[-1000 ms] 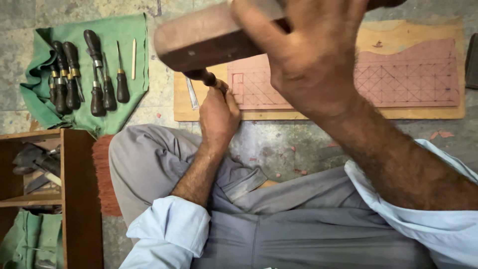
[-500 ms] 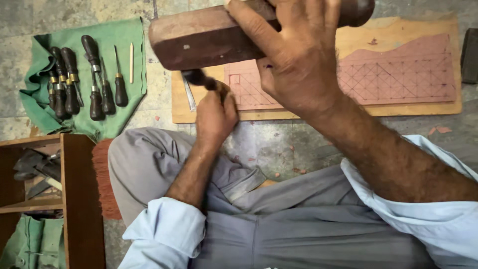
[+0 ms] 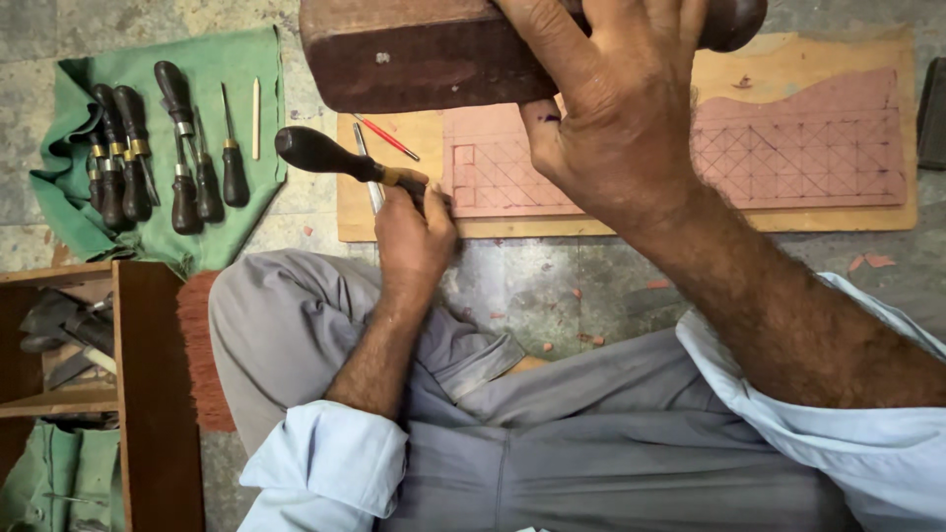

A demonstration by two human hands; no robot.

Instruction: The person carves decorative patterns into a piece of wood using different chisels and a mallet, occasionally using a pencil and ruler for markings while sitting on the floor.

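Raised higher, right hand (image 3: 616, 118) grips mallet (image 3: 424, 49) above chisel (image 3: 340, 158).

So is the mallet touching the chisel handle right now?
No, the mallet in the right hand is raised clear above the chisel that the left hand holds on the board.

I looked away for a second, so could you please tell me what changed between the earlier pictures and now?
The right hand kept its grip and swung the wooden mallet up toward the top edge of the view. The chisel in the left hand now shows its whole dark handle, which the mallet hid before. The carved board and the tools on the green cloth stayed put.
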